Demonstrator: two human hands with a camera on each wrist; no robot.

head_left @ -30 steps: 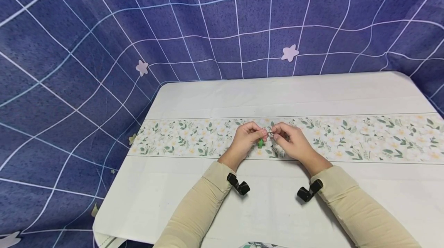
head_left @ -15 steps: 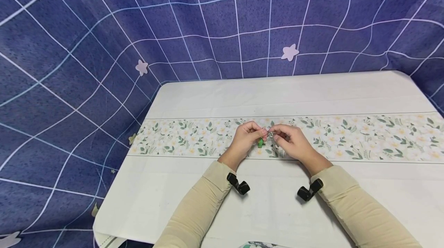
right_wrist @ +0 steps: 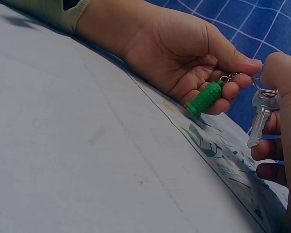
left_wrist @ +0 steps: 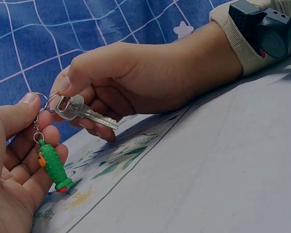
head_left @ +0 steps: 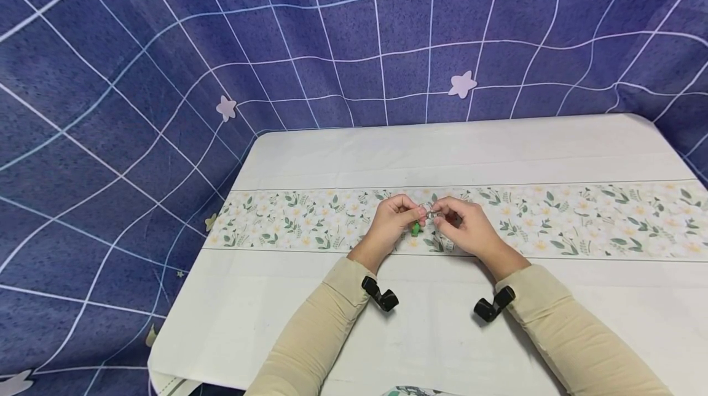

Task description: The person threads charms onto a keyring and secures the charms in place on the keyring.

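Note:
My left hand (head_left: 397, 216) pinches a thin metal key ring (left_wrist: 44, 101) between thumb and forefinger. A green bumpy charm (left_wrist: 53, 166), with an orange piece on its side and red at its base, hangs from a short chain below that thumb. Opposite, my right hand (head_left: 463, 222) pinches the ring's other side with thumb and finger. A silver key (left_wrist: 85, 112) hangs from the ring under the right thumb; a second key may lie behind it. In the right wrist view the key (right_wrist: 263, 114) points down beside the curled right fingers. The fingertips partly hide the ring.
Both hands are just over the floral strip (head_left: 581, 224) across the white tablecloth (head_left: 442, 310). A blue curtain (head_left: 332, 39) with a white grid and stars stands behind and at the left. Black wrist cameras (head_left: 381, 294) sit at both cuffs.
The right fingers shift slightly at the ring, moving left and then back right, and the key turns a little. The left hand and the green charm stay almost still.

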